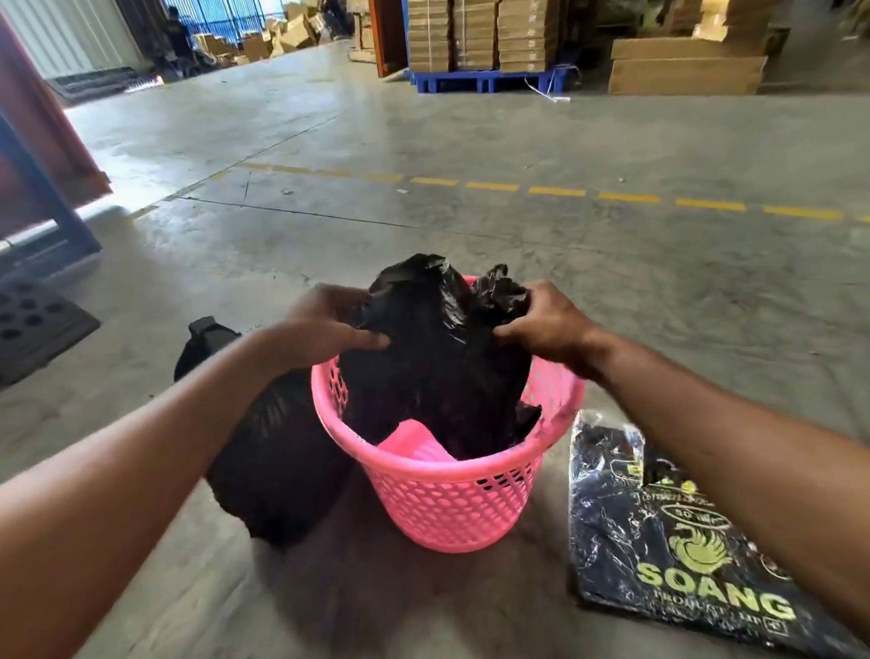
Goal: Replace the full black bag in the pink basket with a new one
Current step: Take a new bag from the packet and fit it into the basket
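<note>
A pink perforated basket (455, 503) stands on the concrete floor in front of me. A crumpled black bag (434, 350) sits in it and rises above the rim; part of the pink inside shows at the near side. My left hand (327, 321) grips the bag's left edge and my right hand (546, 324) grips its right edge, both above the rim. A full, tied black bag (277, 458) rests on the floor against the basket's left side. A flat pack of black bags (664, 545) with yellow print lies to the right.
A dark perforated mat (16, 327) and a blue frame (25, 167) stand at the left. Stacked cardboard boxes (483, 17) on a blue pallet (487, 81) lie far ahead, beyond a dashed yellow floor line (557, 191). People stand far back by loose boxes.
</note>
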Demonstrator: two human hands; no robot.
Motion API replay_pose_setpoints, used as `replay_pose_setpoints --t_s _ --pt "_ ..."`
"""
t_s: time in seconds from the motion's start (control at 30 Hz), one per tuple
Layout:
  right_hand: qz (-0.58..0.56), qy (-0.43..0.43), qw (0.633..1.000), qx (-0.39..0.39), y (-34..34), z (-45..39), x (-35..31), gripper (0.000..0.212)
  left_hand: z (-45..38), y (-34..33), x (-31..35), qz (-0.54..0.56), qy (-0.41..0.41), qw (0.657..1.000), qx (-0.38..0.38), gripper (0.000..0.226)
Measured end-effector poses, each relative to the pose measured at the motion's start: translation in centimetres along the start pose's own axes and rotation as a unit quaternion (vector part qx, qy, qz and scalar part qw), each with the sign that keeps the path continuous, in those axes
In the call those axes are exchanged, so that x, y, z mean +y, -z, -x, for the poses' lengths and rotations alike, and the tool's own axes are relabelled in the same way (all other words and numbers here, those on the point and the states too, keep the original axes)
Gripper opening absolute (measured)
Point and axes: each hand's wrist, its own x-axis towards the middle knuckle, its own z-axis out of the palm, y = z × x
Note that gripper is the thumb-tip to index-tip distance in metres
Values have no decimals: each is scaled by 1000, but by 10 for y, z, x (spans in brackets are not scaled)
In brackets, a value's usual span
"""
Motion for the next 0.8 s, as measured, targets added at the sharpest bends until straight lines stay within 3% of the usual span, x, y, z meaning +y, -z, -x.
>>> replay_pose_setpoints --t_s 0.1,0.2,0.33,0.4,0.43,0.53,0.63,0.73,0.8 --pt "33 17 997 -68 31 30 -14 38 35 21 2 -55 -43 997 -35 47" --pt "24 -6 993 -118 50 68 -13 39 76 29 -4 -93 -62 992 -61 54" --pt "27 7 990 -137 61 115 -5 32 120 21 -39 27 -25 999 10 45" --pt "61 17 987 -148 60 133 9 27 136 9 -65 66 2 996 51 29" --pt "68 16 987 -144 58 140 18 25 144 3 -78 97 35 993 57 25" --pt "36 -29 992 -115 51 152 58 23 164 -19 -122 240 174 954 52 53" --pt "-82 -133 980 -120 51 159 96 46 179 -37 -145 313 248 913 87 21" --pt "-228 -195 951 -75 70 161 109 67 179 -34 -140 268 241 917 171 28" --pt "-249 -184 951 15 92 155 103 51 170 -19 -115 236 169 927 238 27"
